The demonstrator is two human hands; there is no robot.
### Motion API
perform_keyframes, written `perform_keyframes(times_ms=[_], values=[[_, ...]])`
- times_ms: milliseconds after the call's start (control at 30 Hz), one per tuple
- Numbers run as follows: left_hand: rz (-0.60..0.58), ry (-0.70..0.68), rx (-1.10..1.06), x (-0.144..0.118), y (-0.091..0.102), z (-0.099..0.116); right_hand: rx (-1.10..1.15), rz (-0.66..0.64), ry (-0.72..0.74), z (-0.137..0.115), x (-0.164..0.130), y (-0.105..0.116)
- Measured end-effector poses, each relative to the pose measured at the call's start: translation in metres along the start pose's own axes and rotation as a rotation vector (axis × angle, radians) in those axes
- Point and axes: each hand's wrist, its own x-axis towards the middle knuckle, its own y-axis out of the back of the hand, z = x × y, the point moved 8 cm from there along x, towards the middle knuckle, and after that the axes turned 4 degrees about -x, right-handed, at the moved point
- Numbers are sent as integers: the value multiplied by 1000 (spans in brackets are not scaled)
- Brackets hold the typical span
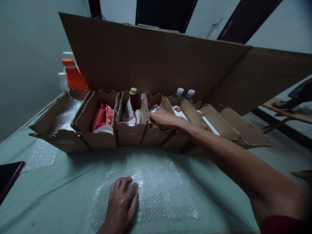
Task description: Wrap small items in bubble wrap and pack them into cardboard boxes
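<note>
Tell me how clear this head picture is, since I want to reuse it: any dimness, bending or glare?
Head view: dim, bluish light; wide-lens bending curves the cardboard sheet and table edges; the bubble wrap under the left hand glints faintly; the right hand at the boxes looks slightly soft.

A pale green table (60,182) carries everything. Under the left hand (122,203) lies a bubble-wrap sheet (156,191). Beyond both hands stands a cardboard divider box (129,133). Far left of the left hand lies a red tablet (8,177), with another bubble-wrap piece (40,157) nearby.
</note>
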Motion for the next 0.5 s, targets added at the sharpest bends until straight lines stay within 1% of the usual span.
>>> perform_keyframes(times_ms=[67, 100, 133, 167, 233, 267, 300, 367, 400, 467, 500], values=[[5, -7, 7, 0, 0, 0, -10, 38, -11, 6, -15, 14], [4, -13, 9, -1, 0, -1, 7, 92, -31, 12, -28, 26], [9, -22, 9, -1, 1, -1, 42, 179, -62, 19, -44, 42], [28, -32, 6, -2, 3, -1, 91, 284, -92, 28, -64, 59], [113, -59, -14, -2, 13, 3, 207, 486, -105, 39, -111, 88], [166, -69, -31, -3, 20, 6, 265, 544, -86, 41, -133, 96], [215, -72, -56, -4, 27, 10, 320, 572, -55, 40, -153, 99], [271, -44, -125, -5, 40, 22, 420, 556, 17, 29, -182, 94], [280, -13, -167, -5, 46, 30, 464, 516, 47, 20, -191, 85], [269, 75, -263, -5, 54, 46, 532, 394, 94, -1, -198, 62], [245, 125, -307, -4, 56, 55, 552, 325, 112, -14, -198, 48]])
